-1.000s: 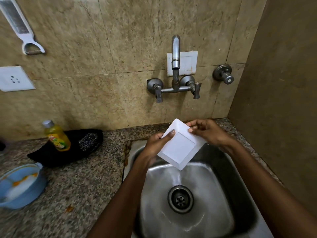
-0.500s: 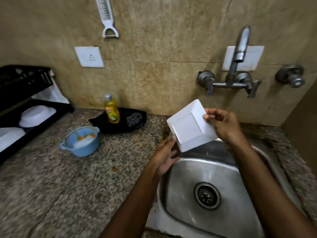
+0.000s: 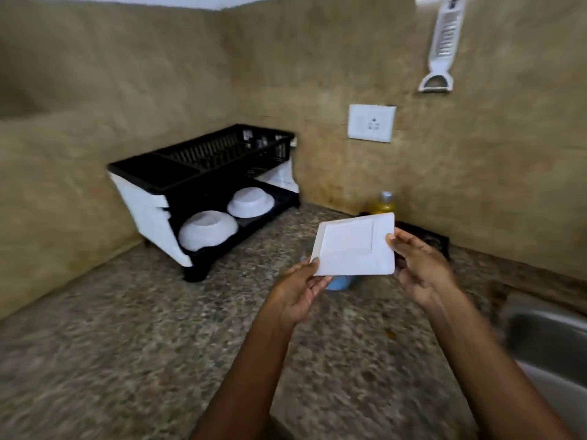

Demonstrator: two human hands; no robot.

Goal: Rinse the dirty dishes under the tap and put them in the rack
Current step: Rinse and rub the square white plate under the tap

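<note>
A white square dish [image 3: 355, 247] is held upside down above the granite counter [image 3: 127, 328], its flat base facing me. My left hand [image 3: 298, 290] holds its lower left corner with thumb on top and fingers underneath. My right hand [image 3: 419, 265] grips its right edge. A black and white two-tier dish rack [image 3: 203, 173] stands in the far left corner. Two white round bowls [image 3: 208, 228] [image 3: 251, 201] lie upside down on its lower shelf.
A blue bowl [image 3: 338, 282] is mostly hidden behind the dish. A yellow soap bottle [image 3: 384, 203] stands by the wall beside a black tray [image 3: 425, 239]. The steel sink [image 3: 552, 338] is at the right edge. A socket [image 3: 371, 122] and a white peeler [image 3: 440, 49] are on the wall.
The view has swung left from the sink and tap to the rack corner. Both hands have carried the square dish left, away from the sink and over the counter.
</note>
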